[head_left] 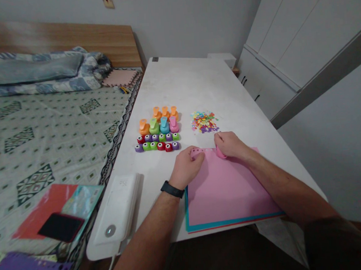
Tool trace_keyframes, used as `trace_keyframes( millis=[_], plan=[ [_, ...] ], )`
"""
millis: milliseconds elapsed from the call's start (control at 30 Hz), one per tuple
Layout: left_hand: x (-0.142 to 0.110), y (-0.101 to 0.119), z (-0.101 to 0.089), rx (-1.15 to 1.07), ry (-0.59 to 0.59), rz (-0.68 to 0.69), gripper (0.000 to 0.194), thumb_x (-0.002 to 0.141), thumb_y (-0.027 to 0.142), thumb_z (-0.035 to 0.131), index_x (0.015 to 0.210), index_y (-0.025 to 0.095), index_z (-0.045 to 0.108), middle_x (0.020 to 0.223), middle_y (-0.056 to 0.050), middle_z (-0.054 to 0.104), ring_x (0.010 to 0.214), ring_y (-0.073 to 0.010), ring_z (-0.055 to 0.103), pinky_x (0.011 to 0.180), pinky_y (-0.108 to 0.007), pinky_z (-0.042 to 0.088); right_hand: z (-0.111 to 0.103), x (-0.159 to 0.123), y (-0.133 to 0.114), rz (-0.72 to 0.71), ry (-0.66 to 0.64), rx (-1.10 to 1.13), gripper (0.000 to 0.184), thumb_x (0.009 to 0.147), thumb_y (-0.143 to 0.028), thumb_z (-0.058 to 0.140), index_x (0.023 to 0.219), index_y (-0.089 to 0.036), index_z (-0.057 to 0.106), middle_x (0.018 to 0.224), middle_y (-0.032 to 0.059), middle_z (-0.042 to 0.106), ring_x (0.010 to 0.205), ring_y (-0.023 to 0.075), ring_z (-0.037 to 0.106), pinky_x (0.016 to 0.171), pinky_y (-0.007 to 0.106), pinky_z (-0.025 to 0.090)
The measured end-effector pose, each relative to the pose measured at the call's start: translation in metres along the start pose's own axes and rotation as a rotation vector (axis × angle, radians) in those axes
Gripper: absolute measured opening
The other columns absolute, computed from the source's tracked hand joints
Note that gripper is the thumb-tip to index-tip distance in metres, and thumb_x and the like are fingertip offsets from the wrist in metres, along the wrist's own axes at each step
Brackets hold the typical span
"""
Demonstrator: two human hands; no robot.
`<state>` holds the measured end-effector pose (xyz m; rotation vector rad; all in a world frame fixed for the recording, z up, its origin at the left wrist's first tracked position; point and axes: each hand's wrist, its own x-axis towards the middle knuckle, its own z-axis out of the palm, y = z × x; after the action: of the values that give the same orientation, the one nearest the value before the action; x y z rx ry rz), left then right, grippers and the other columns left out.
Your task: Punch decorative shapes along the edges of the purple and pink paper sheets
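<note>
Forearms (144, 243) reach out, left hand (187, 167) curled, right hand (228, 144) pinching pink paper (226, 189).

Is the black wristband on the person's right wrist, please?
No, the black wristband is around the wrist of the left hand.
</note>
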<state>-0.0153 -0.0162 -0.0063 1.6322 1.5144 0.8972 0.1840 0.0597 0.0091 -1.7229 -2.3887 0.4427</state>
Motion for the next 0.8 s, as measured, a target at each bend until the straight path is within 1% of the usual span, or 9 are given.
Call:
trace_keyframes(
  millis=[167, 233, 333, 467, 533, 633, 800],
  plan=[
    [-0.001, 0.0, 0.0, 0.015, -0.002, -0.001, 0.02, 0.089, 0.034, 0.058, 0.094, 0.019, 0.07, 0.087, -0.003, 0.074, 0.079, -0.0182, 0.065, 0.071, -0.027, 0.046, -0.004, -0.001, 0.007, -0.085, -0.083, 0.157, 0.034, 0.092, -0.025, 0.041, 0.076, -0.018, 0.071, 0.076, 0.0032, 0.071, 0.073, 0.0166, 0.059, 0.066, 0.026, 0.036],
    [-0.001, 0.0, 0.0, 0.008, -0.002, 0.0, 0.019, 0.088, 0.032, 0.058, 0.093, 0.019, 0.07, 0.086, -0.003, 0.074, 0.078, -0.0179, 0.065, 0.07, -0.026, 0.045, -0.005, -0.001, 0.01, -0.088, -0.075, 0.213, 0.035, 0.092, -0.026, 0.041, 0.077, -0.019, 0.071, 0.077, 0.0022, 0.071, 0.074, 0.0165, 0.059, 0.066, 0.026, 0.037],
    [-0.001, 0.0, -0.001, 0.007, -0.005, 0.0, 0.018, 0.088, 0.032, 0.058, 0.093, 0.019, 0.07, 0.086, -0.003, 0.074, 0.078, -0.0179, 0.065, 0.07, -0.026, 0.046, -0.004, 0.001, 0.013, -0.019, -0.001, 0.294, 0.037, 0.093, -0.031, 0.04, 0.076, -0.02, 0.072, 0.076, 0.002, 0.071, 0.074, 0.0174, 0.06, 0.066, 0.026, 0.039],
    [-0.001, -0.001, -0.001, 0.009, -0.01, -0.007, 0.019, 0.089, 0.033, 0.058, 0.093, 0.019, 0.07, 0.086, -0.004, 0.074, 0.079, -0.0185, 0.065, 0.071, -0.027, 0.046, -0.006, 0.008, 0.019, 0.171, 0.172, 0.413, 0.042, 0.095, -0.041, 0.04, 0.082, -0.021, 0.074, 0.073, 0.0021, 0.07, 0.073, 0.0191, 0.062, 0.063, 0.027, 0.039],
    [0.0, -0.001, -0.002, 0.013, -0.007, -0.011, 0.019, 0.089, 0.033, 0.058, 0.092, 0.019, 0.07, 0.086, -0.003, 0.073, 0.079, -0.0186, 0.065, 0.071, -0.027, 0.046, -0.009, 0.013, 0.022, 0.225, 0.231, 0.436, 0.044, 0.095, -0.046, 0.041, 0.083, -0.021, 0.075, 0.076, 0.0025, 0.071, 0.075, 0.0199, 0.063, 0.065, 0.028, 0.04],
    [-0.001, 0.0, -0.002, 0.016, -0.005, -0.02, 0.019, 0.088, 0.033, 0.058, 0.092, 0.02, 0.07, 0.086, -0.003, 0.073, 0.078, -0.0186, 0.065, 0.07, -0.027, 0.046, -0.012, 0.019, 0.028, 0.242, 0.248, 0.471, 0.049, 0.094, -0.053, 0.041, 0.081, -0.02, 0.075, 0.077, 0.0036, 0.072, 0.076, 0.0205, 0.064, 0.068, 0.028, 0.042],
    [-0.002, 0.0, -0.003, 0.008, 0.005, -0.027, 0.018, 0.088, 0.033, 0.058, 0.091, 0.019, 0.069, 0.085, -0.003, 0.073, 0.078, -0.0184, 0.065, 0.069, -0.026, 0.045, -0.011, 0.022, 0.033, 0.257, 0.225, 0.522, 0.054, 0.094, -0.058, 0.039, 0.084, -0.019, 0.075, 0.076, 0.0048, 0.072, 0.072, 0.0201, 0.062, 0.066, 0.028, 0.043]
  ],
)
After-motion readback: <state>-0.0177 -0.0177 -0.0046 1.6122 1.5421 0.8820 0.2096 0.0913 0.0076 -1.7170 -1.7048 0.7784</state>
